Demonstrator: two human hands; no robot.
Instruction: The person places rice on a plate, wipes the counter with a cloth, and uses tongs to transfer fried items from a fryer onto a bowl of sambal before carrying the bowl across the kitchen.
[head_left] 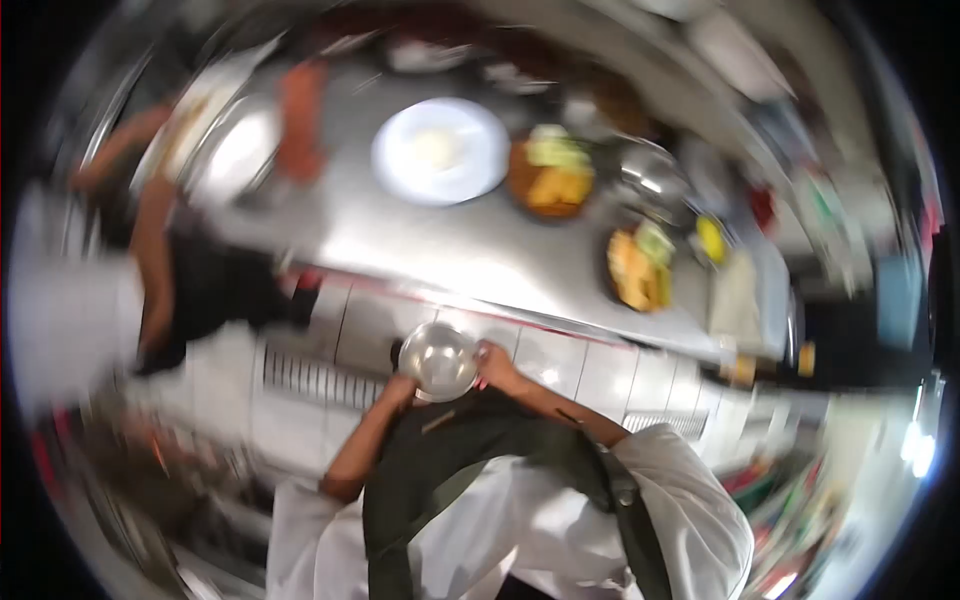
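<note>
A round metal bowl (440, 358) is held in front of my waist, short of the steel counter's edge. Its inside shows pale and shiny, and I cannot make out any contents. My left hand (403, 389) grips the lower left of the rim. On the opposite side, my right hand (494, 364) is closed around the rim. Across on the counter lies a white plate (385, 155) with a pale mound (434, 150) at its middle. To its right, yellow-orange and green food (558, 182) sits on a brown round base. The view is blurred.
The steel counter (400, 245) runs across in front of me. A second food portion (637, 268), a metal bowl (648, 172) and a yellow item (711, 239) stand at its right. At left, a co-worker's arm (152, 250) is near a metal tray (237, 150). Floor grates (315, 377) lie below.
</note>
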